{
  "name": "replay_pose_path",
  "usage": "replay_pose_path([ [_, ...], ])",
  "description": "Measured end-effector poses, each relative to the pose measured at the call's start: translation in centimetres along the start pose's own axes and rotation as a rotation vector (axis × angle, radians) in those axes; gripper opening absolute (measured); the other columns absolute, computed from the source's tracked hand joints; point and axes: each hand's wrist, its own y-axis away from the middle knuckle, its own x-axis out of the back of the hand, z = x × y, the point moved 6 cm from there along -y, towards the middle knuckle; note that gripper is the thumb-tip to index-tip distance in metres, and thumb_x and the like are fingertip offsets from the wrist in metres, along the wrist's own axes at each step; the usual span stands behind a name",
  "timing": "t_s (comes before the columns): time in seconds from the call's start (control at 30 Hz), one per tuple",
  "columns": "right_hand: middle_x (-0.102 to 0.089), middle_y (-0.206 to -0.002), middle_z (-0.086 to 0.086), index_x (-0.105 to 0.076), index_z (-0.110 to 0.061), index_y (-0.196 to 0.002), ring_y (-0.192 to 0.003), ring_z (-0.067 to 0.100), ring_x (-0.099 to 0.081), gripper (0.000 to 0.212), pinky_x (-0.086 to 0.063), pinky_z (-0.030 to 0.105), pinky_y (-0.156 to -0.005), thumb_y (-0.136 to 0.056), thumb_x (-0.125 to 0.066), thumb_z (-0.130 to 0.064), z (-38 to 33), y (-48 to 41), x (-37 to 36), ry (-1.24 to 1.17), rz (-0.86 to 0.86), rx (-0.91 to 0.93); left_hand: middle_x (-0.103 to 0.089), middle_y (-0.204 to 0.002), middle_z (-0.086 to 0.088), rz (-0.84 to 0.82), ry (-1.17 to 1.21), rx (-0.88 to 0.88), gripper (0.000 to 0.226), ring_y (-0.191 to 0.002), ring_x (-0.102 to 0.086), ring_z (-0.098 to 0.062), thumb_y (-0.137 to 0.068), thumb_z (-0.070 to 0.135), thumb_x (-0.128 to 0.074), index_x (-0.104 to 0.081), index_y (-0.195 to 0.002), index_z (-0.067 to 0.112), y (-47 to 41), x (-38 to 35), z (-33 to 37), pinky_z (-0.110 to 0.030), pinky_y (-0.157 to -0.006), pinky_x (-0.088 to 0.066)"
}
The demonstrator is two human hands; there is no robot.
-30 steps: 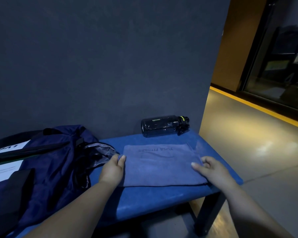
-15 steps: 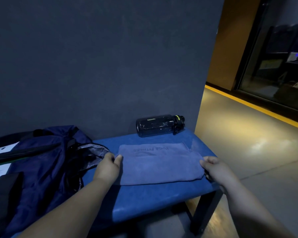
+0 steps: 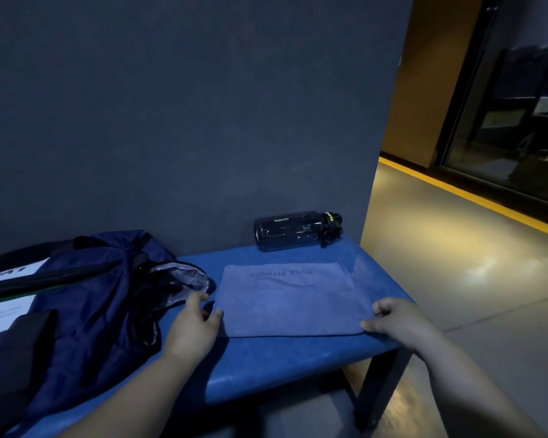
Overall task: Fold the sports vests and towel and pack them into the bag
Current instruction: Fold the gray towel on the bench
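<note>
A grey-blue towel with embossed lettering lies folded flat on the blue bench. My left hand sits at the towel's left edge, thumb touching the near-left corner and fingers loosely curved over the bench beside the bag. My right hand holds the towel's near-right corner, thumb on top and fingers curled at the edge. The navy sports bag lies to the left, its mouth with grey lining open toward the towel. No vests are visible.
A dark water bottle lies on its side against the grey wall behind the towel. The bench ends just right of my right hand, above a black leg. Polished floor with a yellow strip stretches to the right.
My left hand slid off the towel's top to its left edge. My right hand shifted to the near-right corner and curled onto it. The towel stayed in place.
</note>
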Motion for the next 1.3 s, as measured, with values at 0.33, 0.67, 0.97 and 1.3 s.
replay_pose_path([
  [0.33,-0.061,-0.077,-0.001,-0.064,-0.009,-0.078,-0.075,0.015,-0.057,0.017,-0.039,0.027,-0.062,-0.076,-0.078,-0.019,1.0,0.0,-0.7,0.120,0.025,0.031,-0.056,-0.074,-0.005,-0.165,0.241,0.032,0.031,-0.071,-0.052,-0.016,-0.094,0.019,-0.061,-0.046,-0.121,0.017,0.2,0.2,-1.4,-0.026,-0.063,-0.038],
  [0.67,-0.046,-0.067,0.000,-0.046,-0.016,-0.066,-0.070,0.019,-0.046,0.025,-0.030,0.033,-0.060,-0.089,-0.050,-0.011,1.3,-0.6,0.2,-0.012,0.088,-0.072,-0.055,-0.075,-0.004,-0.231,0.236,0.030,0.026,-0.074,-0.050,-0.018,-0.095,0.012,-0.057,-0.048,-0.117,0.021,0.4,0.5,-1.8,-0.028,-0.067,-0.037],
  [0.97,-0.055,-0.070,0.003,-0.048,-0.013,-0.065,-0.072,0.020,-0.053,0.061,-0.037,0.035,-0.067,-0.089,-0.043,-0.069,-0.1,-0.4,-1.0,0.177,0.100,-0.089,-0.061,-0.091,-0.004,-0.136,0.283,0.059,0.024,-0.081,-0.057,-0.018,-0.091,0.025,-0.063,-0.054,-0.114,0.023,0.7,0.3,-0.9,-0.031,-0.070,-0.041],
  [1.3,-0.057,-0.080,-0.001,-0.052,-0.021,-0.084,-0.096,0.027,-0.054,0.024,-0.042,0.036,-0.069,-0.096,-0.051,-0.042,-0.9,-1.2,-1.6,0.094,0.299,0.008,-0.062,-0.085,-0.006,-0.031,0.045,-0.015,0.011,-0.063,-0.050,-0.018,-0.098,0.020,-0.050,-0.052,-0.107,0.027,-0.6,-0.2,-1.0,-0.031,-0.059,-0.037],
])
